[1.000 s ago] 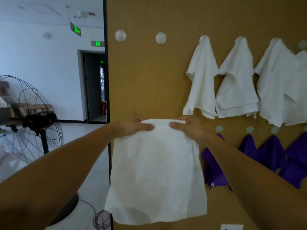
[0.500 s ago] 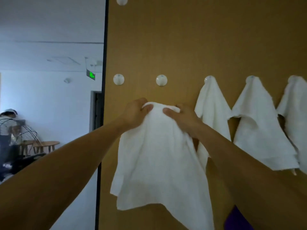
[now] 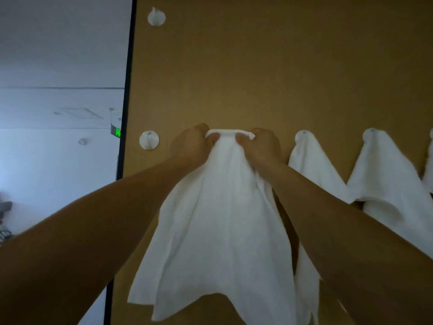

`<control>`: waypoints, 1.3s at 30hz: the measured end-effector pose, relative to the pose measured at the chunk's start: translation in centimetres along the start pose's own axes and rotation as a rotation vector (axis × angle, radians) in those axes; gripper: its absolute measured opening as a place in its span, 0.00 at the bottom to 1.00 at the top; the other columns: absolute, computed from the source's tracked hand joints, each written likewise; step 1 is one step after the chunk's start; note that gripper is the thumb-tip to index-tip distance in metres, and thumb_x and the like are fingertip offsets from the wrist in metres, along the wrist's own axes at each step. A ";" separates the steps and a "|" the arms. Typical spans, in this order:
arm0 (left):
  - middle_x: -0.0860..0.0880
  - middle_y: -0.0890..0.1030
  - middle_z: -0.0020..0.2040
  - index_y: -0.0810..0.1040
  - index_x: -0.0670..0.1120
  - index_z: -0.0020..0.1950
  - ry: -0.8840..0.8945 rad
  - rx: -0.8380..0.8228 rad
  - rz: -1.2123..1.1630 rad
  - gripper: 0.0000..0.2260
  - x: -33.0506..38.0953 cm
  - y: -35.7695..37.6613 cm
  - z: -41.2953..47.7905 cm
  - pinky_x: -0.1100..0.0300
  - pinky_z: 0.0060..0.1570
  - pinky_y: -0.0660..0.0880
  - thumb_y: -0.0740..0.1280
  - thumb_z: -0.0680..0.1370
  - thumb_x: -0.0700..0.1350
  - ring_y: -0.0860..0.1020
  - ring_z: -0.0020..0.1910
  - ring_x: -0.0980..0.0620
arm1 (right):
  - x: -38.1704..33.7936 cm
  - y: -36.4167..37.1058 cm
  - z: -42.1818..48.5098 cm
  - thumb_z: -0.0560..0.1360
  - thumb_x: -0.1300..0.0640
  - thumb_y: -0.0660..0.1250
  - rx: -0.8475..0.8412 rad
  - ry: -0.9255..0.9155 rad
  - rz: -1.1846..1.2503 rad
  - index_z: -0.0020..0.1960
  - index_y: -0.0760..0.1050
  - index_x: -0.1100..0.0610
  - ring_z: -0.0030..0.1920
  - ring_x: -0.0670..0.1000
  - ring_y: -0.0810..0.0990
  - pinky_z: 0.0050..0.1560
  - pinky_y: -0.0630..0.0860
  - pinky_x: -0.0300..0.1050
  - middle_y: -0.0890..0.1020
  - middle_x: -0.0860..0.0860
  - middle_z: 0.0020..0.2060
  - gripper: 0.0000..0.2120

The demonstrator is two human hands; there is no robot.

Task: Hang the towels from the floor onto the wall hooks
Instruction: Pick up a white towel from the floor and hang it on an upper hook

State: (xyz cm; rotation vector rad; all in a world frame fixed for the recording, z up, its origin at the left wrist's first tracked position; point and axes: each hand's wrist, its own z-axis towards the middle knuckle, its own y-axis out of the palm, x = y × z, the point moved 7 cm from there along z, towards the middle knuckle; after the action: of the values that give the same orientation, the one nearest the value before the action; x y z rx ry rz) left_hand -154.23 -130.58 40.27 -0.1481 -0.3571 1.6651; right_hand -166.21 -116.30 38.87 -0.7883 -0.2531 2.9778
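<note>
A white towel (image 3: pixel 220 221) hangs down against the brown wall panel (image 3: pixel 269 73). My left hand (image 3: pixel 192 146) and my right hand (image 3: pixel 262 148) both grip its bunched top edge, pressed to the panel at hook height. The hook behind that edge is hidden by the towel and my fingers. A bare white round hook (image 3: pixel 149 140) sits just left of my left hand. Another bare hook (image 3: pixel 156 17) is higher up.
To the right, white towels (image 3: pixel 314 165) (image 3: pixel 386 174) hang from hooks in the same row. The panel's black left edge (image 3: pixel 125 113) borders an open white room with a green exit sign (image 3: pixel 116 132).
Both hands raised the towel's top edge up to the hook row and drew closer together, bunching the cloth. The view tilted upward.
</note>
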 end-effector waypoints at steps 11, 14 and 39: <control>0.56 0.70 0.34 0.67 0.52 0.49 -0.059 0.078 -0.016 0.08 -2.4 2.7 3.5 0.62 0.28 0.58 0.62 0.77 0.55 0.68 0.30 0.58 | 1.3 3.0 4.4 0.74 0.44 0.64 0.052 0.011 -0.141 0.54 0.78 0.55 0.50 0.56 0.81 0.46 0.73 0.43 0.82 0.52 0.49 0.16; 0.54 0.75 0.38 0.70 0.51 0.49 -0.097 -0.025 -0.210 0.08 -2.6 4.2 3.0 0.61 0.29 0.65 0.64 0.76 0.53 0.73 0.34 0.57 | 2.1 3.3 3.8 0.71 0.47 0.65 0.036 0.017 -0.060 0.50 0.77 0.53 0.45 0.52 0.80 0.43 0.75 0.44 0.81 0.48 0.45 0.13; 0.47 0.78 0.45 0.76 0.51 0.44 -0.123 -0.086 -0.424 0.12 -2.3 5.1 -5.3 0.49 0.45 0.76 0.57 0.80 0.54 0.78 0.44 0.46 | 2.8 4.6 -4.7 0.80 0.54 0.52 -0.017 -0.323 -0.500 0.49 0.78 0.55 0.53 0.54 0.72 0.57 0.65 0.51 0.79 0.52 0.50 0.15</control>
State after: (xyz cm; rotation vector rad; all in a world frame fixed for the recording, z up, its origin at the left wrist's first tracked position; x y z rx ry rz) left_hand -157.16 -132.53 33.44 -0.0295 -0.5158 1.2431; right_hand -166.34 -119.92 32.66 -0.1930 -0.4174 2.6036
